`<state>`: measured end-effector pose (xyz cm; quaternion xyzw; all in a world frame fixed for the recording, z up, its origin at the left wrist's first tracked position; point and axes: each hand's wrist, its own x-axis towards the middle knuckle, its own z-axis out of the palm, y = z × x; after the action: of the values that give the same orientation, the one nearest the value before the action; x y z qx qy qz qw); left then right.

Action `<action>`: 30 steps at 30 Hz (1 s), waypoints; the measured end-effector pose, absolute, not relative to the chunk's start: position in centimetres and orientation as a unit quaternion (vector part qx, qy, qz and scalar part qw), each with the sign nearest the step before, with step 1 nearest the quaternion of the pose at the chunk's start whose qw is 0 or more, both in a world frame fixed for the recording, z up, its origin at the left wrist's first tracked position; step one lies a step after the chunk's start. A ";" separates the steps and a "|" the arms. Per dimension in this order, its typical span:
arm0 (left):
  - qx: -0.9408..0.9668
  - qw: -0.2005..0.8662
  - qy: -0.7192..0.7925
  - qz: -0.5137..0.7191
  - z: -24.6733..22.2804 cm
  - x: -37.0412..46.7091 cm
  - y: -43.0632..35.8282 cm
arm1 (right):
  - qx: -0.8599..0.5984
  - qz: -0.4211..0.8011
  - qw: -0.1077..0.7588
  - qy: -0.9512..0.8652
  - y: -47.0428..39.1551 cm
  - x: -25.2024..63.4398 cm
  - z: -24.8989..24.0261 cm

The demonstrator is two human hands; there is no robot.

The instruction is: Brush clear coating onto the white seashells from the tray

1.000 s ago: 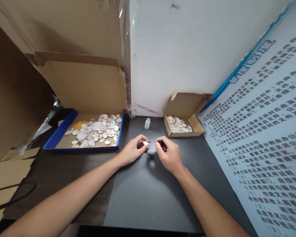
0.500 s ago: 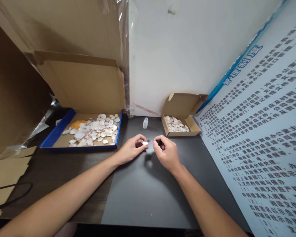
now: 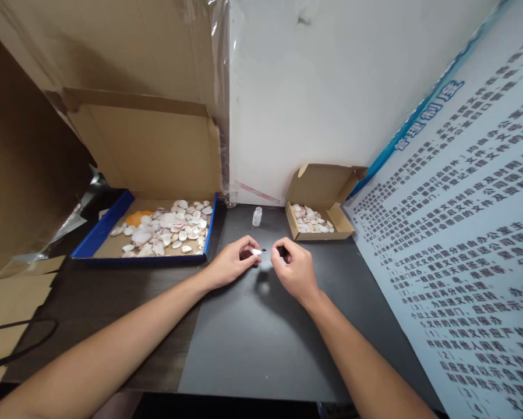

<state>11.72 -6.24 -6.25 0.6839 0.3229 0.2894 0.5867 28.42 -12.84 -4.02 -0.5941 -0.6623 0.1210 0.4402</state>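
Observation:
My left hand [image 3: 236, 262] pinches a small white seashell [image 3: 256, 252] between thumb and fingertips, just above the grey mat [image 3: 244, 337]. Facing it, a short gap to the right, my right hand [image 3: 294, 265] is closed with thumb and forefinger together. Something dark [image 3: 282, 251] shows inside its curled fingers, too small and shaded to name. On the mat behind the hands stands a small clear bottle [image 3: 257, 217] with a whitish label. A tiny dark spot [image 3: 264, 249] lies between the two hands.
At left, a blue-edged cardboard box [image 3: 99, 230] with its lid raised holds many shells and an orange piece [image 3: 138, 219]. A smaller open cardboard box [image 3: 342, 224] with shells stands back right. A printed board [image 3: 471, 221] leans in from the right; a white wall [image 3: 279, 105] stands behind.
The shell in my left hand has turned slightly and now shows a narrower side. Both hands stay almost in place.

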 end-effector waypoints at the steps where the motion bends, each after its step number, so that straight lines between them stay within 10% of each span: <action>1: 0.681 0.590 0.322 0.290 -6.3 11.7 -6.2 | -0.585 0.133 0.440 -0.669 -12.8 28.4 -4.0; 30: 0.646 0.626 0.323 0.295 -6.4 11.8 -6.1 | -0.595 0.118 0.457 -0.651 -12.7 28.6 -4.1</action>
<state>11.75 -6.12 -6.39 0.6458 0.3226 0.2947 0.6261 28.57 -12.72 -4.09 -0.5946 -0.6512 0.1185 0.4565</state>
